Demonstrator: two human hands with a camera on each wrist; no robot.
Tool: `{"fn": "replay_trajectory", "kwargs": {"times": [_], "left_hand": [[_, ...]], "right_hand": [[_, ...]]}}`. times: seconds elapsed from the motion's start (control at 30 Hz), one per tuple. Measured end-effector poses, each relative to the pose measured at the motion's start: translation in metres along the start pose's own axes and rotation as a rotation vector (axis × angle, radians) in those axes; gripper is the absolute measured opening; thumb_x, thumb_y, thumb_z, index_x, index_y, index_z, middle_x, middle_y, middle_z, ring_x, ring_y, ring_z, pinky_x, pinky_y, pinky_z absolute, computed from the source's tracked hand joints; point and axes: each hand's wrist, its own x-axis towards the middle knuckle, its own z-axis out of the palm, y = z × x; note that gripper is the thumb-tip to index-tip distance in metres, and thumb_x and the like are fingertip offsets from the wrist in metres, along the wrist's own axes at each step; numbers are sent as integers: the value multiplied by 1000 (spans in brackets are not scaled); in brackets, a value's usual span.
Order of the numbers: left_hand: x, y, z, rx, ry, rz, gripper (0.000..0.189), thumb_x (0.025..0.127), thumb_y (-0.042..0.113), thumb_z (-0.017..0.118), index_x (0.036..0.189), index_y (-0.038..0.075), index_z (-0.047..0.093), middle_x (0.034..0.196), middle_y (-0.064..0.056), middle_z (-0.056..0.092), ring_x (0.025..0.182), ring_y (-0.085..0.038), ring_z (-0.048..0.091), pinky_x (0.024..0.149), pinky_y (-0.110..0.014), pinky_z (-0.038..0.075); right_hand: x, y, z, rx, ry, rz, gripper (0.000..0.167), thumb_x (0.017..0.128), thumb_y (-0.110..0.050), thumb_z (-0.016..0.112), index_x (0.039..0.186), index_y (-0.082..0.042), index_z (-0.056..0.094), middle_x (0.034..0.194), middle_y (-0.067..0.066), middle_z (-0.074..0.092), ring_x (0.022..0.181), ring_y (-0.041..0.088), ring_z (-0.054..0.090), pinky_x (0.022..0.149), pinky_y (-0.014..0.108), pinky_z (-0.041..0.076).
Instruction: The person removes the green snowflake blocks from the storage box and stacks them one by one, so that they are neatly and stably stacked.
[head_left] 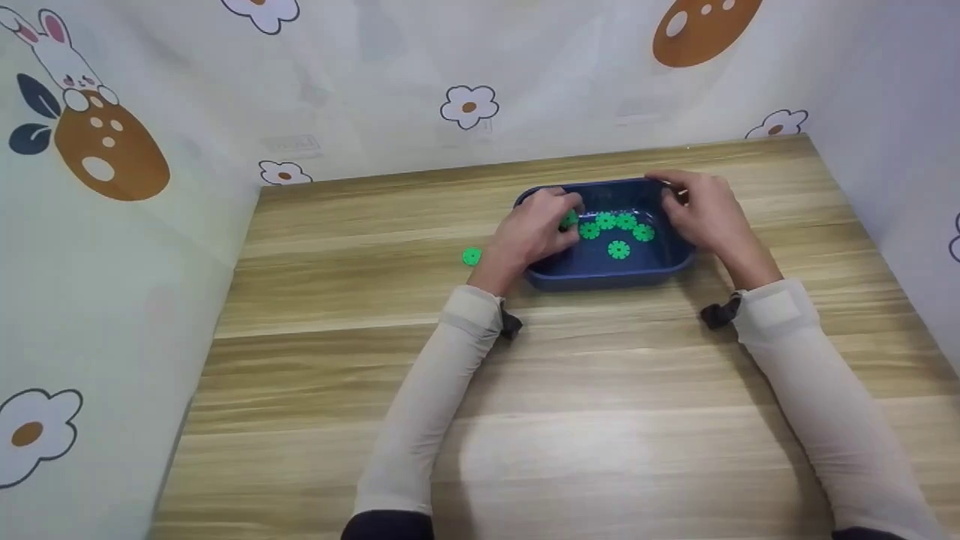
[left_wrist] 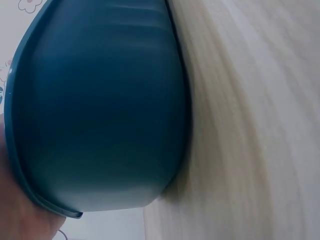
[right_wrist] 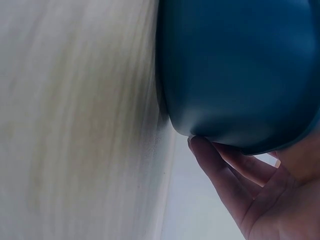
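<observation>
In the head view the bin stands on the table with its long axis running left to right, and my hands are at its two ends. My left hand reaches over the bin's left end, thumb and fingers bent and apart, with a green disc showing in the gap — whether I pinch it or it lies beyond, I cannot tell. Four discs curve in an arc on the bin's floor, to the right of my left fingertips; a lone disc lies on the near side of that arc, closer to my left hand than my right. The outer disc is on the table, left of the bin and just beside my left wrist. My right hand grips the bin's far right corner, its wall between thumb and fingers. In the left wrist view the bin's outer wall hides my fingers; only part of the hand shows by the rim. In the right wrist view my fingers are bent against the outside of the bin — one tip touching the wall below the rim.
</observation>
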Motion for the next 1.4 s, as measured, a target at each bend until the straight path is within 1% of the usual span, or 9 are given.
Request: {"fn": "replay_trajectory", "kwargs": {"times": [0.2,0.4,0.63,0.8,0.9,1.0,1.13,1.27,1.4], "left_hand": [[-5,-2,-2,-58,59,33,32,98,20,68,128,10,74,122,-8,74,109,-22,67,99,-35,60],[-15,-6,-8,-100,115,74,37,100,20,67,134,8,74,130,-9,73,114,-22,69,105,-33,59],[-34,-16,-12,-128,201,142,34,99,15,68,130,5,74,124,-11,72,112,-22,68,102,-32,60],[-46,-23,-13,-121,254,166,34,99,15,69,131,3,74,128,-13,72,119,-25,68,108,-32,58],[-52,-25,-14,-131,285,179,33,99,14,70,130,2,75,129,-14,72,122,-26,68,110,-33,57],[-58,-26,-15,-148,301,166,31,100,15,71,129,4,75,130,-13,72,123,-25,68,112,-31,56],[-69,-27,-17,-155,315,129,33,101,18,71,133,7,74,131,-10,72,122,-21,68,111,-27,55],[-77,-31,-17,-159,342,126,35,102,18,72,135,7,73,131,-10,73,121,-20,69,109,-28,57],[-85,-36,-19,-166,371,116,34,102,19,73,133,5,74,130,-10,73,121,-21,69,108,-29,58]], "right_hand": [[0,0,0,5,6,-4,44,106,-9,52,145,-17,70,133,22,74,105,36,71,84,48,54],[0,-1,-1,17,-2,10,44,106,-9,52,146,-17,70,135,22,73,106,37,71,87,53,56],[-1,-2,-1,26,-9,14,45,106,-8,51,147,-16,69,134,26,72,106,39,70,88,54,57],[-1,-2,-1,26,-9,8,46,106,-8,51,147,-16,69,135,26,72,107,40,71,90,57,58],[-1,-2,-1,18,4,-2,46,105,-7,51,146,-16,70,133,25,73,107,39,72,89,56,58],[-1,0,0,9,21,-16,46,104,-6,51,144,-15,71,130,24,75,107,39,74,88,55,58],[-1,0,0,10,20,-25,45,104,-6,51,144,-14,71,130,25,75,106,39,74,87,55,58],[-1,0,0,8,20,-24,45,104,-6,51,144,-13,70,131,25,74,106,39,73,88,56,57],[0,-1,0,10,11,-16,45,105,-6,51,145,-14,70,133,26,73,107,40,72,89,58,57]]}}
